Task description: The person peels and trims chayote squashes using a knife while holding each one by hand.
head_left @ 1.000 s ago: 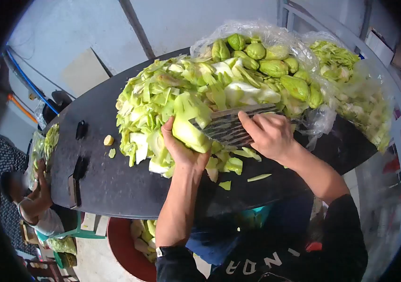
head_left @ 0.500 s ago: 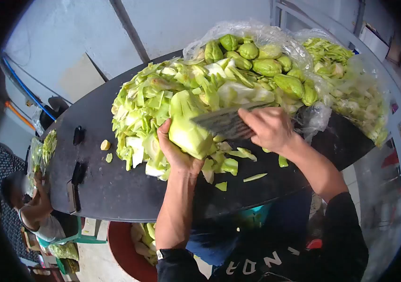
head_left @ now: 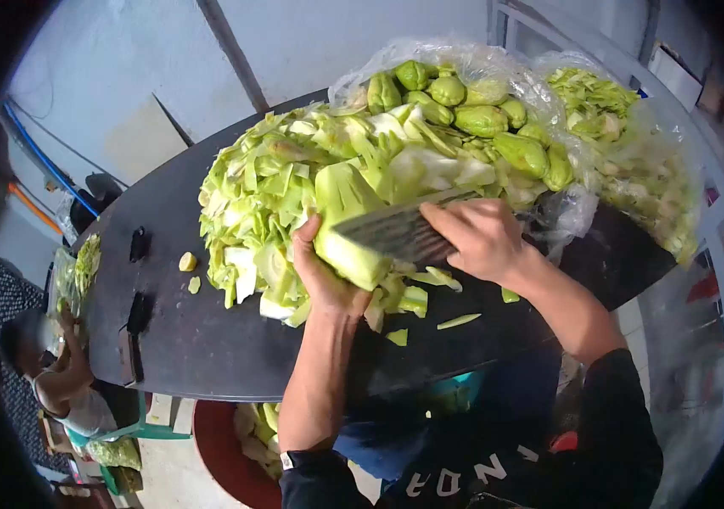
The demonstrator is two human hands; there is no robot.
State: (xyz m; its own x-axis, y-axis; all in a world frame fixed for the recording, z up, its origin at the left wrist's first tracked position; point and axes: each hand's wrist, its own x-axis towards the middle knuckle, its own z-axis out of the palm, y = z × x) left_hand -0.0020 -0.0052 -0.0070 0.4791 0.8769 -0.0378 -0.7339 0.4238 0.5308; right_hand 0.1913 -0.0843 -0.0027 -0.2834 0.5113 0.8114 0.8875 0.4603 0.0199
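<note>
My left hand (head_left: 328, 284) is wrapped round the underside of a large, pale green peeled chayote (head_left: 349, 225), holding it tilted above the table. In my right hand (head_left: 485, 242) is a broad-bladed knife (head_left: 400, 231), its blade lying flat along the chayote's right side. The knife's handle is hidden by my fingers. Just behind both hands rises a big heap of pale green peelings and cut pieces (head_left: 264, 178). Some loose scraps (head_left: 413, 300) lie on the dark table below the chayote.
Whole chayotes (head_left: 481, 121) fill a clear plastic bag at the back of the dark table (head_left: 209, 348). Another bag of cut greens (head_left: 642, 161) stands at the right. A red tub (head_left: 226, 458) with pieces sits below the front edge. A co-worker (head_left: 65, 373) is at the far left.
The chayote has turned and tipped slightly in my left hand. My right hand has shifted a little left and down, bringing the knife farther across the chayote.
</note>
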